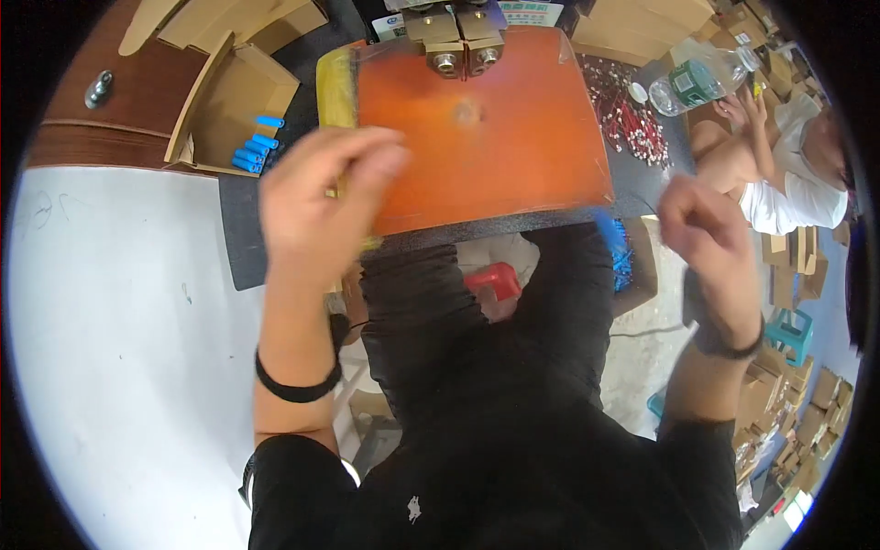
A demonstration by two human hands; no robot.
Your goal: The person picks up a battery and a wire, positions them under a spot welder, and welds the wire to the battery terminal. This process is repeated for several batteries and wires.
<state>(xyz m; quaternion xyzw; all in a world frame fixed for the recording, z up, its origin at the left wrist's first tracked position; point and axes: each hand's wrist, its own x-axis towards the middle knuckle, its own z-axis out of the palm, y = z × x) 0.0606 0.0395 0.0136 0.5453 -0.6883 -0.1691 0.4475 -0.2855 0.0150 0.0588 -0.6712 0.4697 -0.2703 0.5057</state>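
My left hand (316,206) is over the left edge of an orange board (513,156) on the dark table. Its fingers are bent and their tips lie close together. Motion blur hides what is between them, if anything. My right hand (710,229) is off the table's right front corner, fingers curled and smeared by motion. Between that hand and the board, a blurred blue thing (605,225) shows above a cardboard box (646,266) of blue cylinders (623,257). A metal machine head with two blocks (466,60) stands at the board's far edge.
An open cardboard box (234,82) at the left holds several blue cylinders (257,154). Red wires with white ends (632,128) lie right of the board, near a clear bottle (701,82). Another person (779,156) sits at the right. A red object (495,280) lies between my legs.
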